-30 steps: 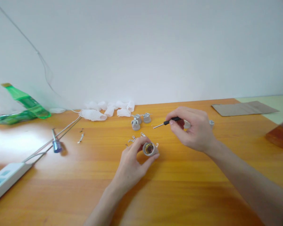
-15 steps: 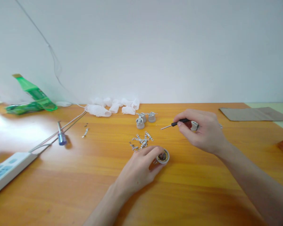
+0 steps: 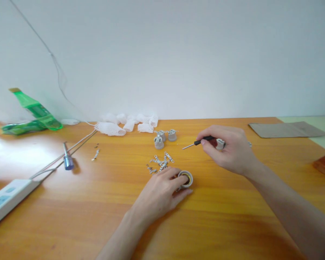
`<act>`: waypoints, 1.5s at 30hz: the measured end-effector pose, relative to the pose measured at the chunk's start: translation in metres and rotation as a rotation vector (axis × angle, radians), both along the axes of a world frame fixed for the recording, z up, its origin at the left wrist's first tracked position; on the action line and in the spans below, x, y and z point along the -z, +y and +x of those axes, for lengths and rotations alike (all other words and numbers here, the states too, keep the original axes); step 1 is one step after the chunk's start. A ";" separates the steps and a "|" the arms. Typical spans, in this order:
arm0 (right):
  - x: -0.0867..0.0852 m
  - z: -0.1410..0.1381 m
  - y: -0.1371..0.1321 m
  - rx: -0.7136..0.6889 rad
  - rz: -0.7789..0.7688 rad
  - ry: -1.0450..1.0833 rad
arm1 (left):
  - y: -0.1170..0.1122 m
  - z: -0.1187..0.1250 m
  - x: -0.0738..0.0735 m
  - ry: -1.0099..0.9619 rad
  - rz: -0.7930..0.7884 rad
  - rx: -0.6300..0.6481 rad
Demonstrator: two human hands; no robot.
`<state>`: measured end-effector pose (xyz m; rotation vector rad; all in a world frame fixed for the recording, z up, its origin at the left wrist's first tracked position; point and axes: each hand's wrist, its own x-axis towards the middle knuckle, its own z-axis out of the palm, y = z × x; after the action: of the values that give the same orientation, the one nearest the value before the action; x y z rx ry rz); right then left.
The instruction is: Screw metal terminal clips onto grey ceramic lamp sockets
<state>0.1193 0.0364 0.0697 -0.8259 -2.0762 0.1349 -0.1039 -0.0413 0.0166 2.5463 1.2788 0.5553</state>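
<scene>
My left hand [image 3: 159,189] is closed around a pale ceramic lamp holder [image 3: 190,181] near the middle of the table, with a finger inside its round mouth. A yellowish metal ring shows inside the mouth. My right hand [image 3: 230,150] grips a small screwdriver [image 3: 199,142] by its black and red handle, its shaft pointing left above the table. Beyond my left hand lies a pile of metal strips [image 3: 164,160] beside several small screws [image 3: 151,169]. Three more lamp holders [image 3: 172,135] with metal brackets stand farther back. Another pale piece [image 3: 220,144] is partly hidden behind my right hand.
A white power strip [image 3: 12,196] and cables lie at the left, near a blue-handled screwdriver [image 3: 68,161] and a loose metal strip [image 3: 95,155]. White foam netting [image 3: 111,129] and a green bottle [image 3: 39,110] are along the wall. Cardboard [image 3: 287,129] lies at the back right.
My left forefinger has gone deeper into the lamp holder's mouth, and the holder has turned slightly. My right hand keeps the screwdriver in nearly the same pose. The whole view has shifted slightly.
</scene>
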 end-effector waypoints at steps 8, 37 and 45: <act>0.004 0.000 0.006 0.044 -0.093 -0.009 | 0.001 -0.001 0.005 0.009 -0.006 -0.018; 0.053 -0.035 0.005 -0.157 -0.507 0.069 | 0.023 -0.037 -0.017 -2.051 -0.901 -0.626; 0.043 -0.033 0.001 -0.152 -0.467 0.100 | 0.020 -0.032 -0.023 -2.059 -0.939 -0.605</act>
<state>0.0867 0.0373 0.0272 -0.9096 -2.0376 0.7514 -0.1354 -0.0214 0.0395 0.0836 0.7890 1.4519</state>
